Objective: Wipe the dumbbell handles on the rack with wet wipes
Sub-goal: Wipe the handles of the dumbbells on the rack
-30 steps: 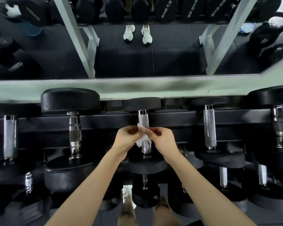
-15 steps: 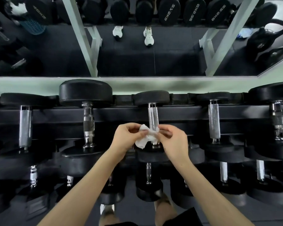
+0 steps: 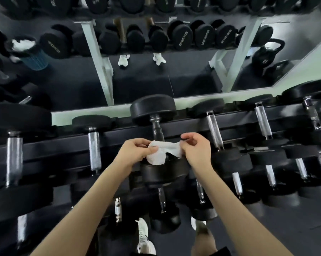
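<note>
left hand [image 3: 135, 151], right hand [image 3: 196, 150]: both pinch 1 wipe [image 3: 162, 150] | by 1 dumbbell handle [image 3: 156, 127]

Matt black rubber, bright knurled metal, soft white wipe.
The crumpled white wet wipe [image 3: 162, 151] looks soft, fibrous and creased. The round black dumbbell heads [image 3: 153, 108] are smooth, matt and rubber-like. The silver cylindrical dumbbell handles [image 3: 94, 150] are shiny metal with rough knurling. The black rack rail [image 3: 59, 145] shows a faint sheen, and the wall mirror [image 3: 141, 84] is glossy glass.

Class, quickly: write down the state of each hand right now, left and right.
Left hand: closed, pinching one end of the wipe.
Right hand: closed, pinching the other end of the wipe.
</note>
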Demonstrator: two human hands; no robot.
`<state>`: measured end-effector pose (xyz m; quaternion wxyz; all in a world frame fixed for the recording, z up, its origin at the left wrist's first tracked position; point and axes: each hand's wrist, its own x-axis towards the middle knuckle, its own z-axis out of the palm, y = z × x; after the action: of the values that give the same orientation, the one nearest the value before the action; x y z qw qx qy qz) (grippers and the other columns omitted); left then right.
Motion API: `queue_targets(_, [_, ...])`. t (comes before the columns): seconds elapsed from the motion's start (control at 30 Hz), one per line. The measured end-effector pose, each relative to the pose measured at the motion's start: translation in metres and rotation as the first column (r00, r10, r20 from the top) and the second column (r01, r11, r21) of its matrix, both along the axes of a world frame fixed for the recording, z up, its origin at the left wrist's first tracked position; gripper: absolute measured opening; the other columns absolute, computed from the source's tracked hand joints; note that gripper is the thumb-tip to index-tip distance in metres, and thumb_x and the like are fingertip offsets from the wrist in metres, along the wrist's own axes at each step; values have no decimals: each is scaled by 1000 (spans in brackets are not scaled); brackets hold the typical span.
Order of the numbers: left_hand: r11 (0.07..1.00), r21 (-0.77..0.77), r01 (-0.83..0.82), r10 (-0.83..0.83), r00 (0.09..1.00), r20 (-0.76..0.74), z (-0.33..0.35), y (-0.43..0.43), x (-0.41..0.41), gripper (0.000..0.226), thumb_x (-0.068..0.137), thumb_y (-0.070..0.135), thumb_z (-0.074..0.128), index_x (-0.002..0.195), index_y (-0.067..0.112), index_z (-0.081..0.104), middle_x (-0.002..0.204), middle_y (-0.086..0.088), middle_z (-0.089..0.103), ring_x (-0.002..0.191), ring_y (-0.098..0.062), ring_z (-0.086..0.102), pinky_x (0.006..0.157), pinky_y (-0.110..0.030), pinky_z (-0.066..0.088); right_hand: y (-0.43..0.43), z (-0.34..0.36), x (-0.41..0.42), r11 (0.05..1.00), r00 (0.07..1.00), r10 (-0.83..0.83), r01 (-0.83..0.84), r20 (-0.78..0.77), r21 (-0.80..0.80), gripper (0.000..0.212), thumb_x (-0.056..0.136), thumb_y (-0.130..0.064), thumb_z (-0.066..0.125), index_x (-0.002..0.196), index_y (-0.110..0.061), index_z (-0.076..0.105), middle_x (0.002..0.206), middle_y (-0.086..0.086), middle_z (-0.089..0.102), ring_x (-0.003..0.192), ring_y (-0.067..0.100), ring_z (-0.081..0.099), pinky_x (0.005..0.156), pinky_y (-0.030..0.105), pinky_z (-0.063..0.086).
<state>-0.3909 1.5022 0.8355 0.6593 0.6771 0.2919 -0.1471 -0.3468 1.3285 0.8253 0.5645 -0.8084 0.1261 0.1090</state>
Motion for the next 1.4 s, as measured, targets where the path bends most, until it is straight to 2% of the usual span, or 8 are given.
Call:
queue_targets(0.37, [998, -65, -10, 10, 1000, 6, -14, 27, 26, 19, 76, 20, 76, 72, 13, 59, 81, -2, 63, 82, -15, 60, 86, -33, 50, 14, -4, 32, 972, 966, -233, 234, -112, -6, 29, 81, 3, 58, 70, -23, 62, 80, 4, 66, 80, 23, 63, 79, 33, 52])
queue_targets(0.6, [987, -39, -154, 149, 983, -111, -33, 25, 39, 14, 82, 2, 66, 84, 13, 58, 81, -8, 66, 65, -15, 63, 63, -25, 52, 13, -20, 52, 986, 949, -163, 166, -270, -12, 14, 86, -3, 57, 84, -14, 66, 82, 11, 65, 66, 20, 61, 69, 33, 52])
queue_targets(0.73, [974, 73, -212, 220, 966, -132, -42, 19, 49, 13, 78, 2, 67, 83, 11, 58, 74, -6, 64, 64, -18, 63, 55, -24, 48, 27, -18, 39, 825, 992, 126, -119, -24, -552, 34, 87, -35, 60, 116, -17, 62, 104, 3, 67, 99, 27, 63, 86, 34, 44])
queue_targets(0.9, [876, 417, -242, 298, 952, -74, -45, 14, 52, 23, 76, 25, 73, 91, 12, 61, 83, 1, 64, 81, -19, 62, 69, -29, 46, 57, -26, 30, 573, 873, 480, -238, 85, -785, 16, 72, -30, 74, 67, -16, 67, 58, 0, 63, 52, 19, 59, 59, 29, 41])
queue_targets(1.1, [801, 559, -216, 119, 971, 206, -28, -5, 39, 3, 81, 18, 67, 82, 21, 69, 78, 9, 65, 75, -7, 59, 65, -9, 39, 57, -34, 39, 785, 938, 324, -339, -123, -519, 22, 89, -27, 51, 92, -13, 67, 86, 4, 70, 82, 26, 64, 68, 31, 46])
queue_targets(1.23, [855, 515, -53, 16, 997, 76, -38, -18, 45, 15, 89, 26, 61, 94, 18, 72, 83, -1, 70, 77, -15, 63, 67, -19, 47, 56, -37, 42, 875, 960, 267, -278, -84, -396, 17, 86, -28, 57, 79, -18, 68, 71, -1, 67, 69, 18, 60, 59, 27, 41])
queue_targets(1.33, [948, 73, -309, 314, 948, -61, -48, -18, 52, 15, 90, 24, 61, 90, 12, 71, 79, -8, 72, 74, -20, 69, 74, -35, 58, 51, -44, 45, 949, 959, 236, -262, -157, -175, 23, 79, -34, 67, 69, -13, 69, 59, 5, 64, 58, 9, 55, 56, 27, 43])
queue_targets(1.4, [850, -184, -494, 470, 868, -161, -50, -20, 55, 17, 90, 18, 62, 99, 5, 67, 85, -9, 71, 71, -15, 69, 65, -26, 59, 49, -46, 47, 985, 955, 173, -163, -241, 57, 16, 78, -30, 73, 85, -16, 76, 69, 1, 72, 71, 7, 66, 68, 31, 54])
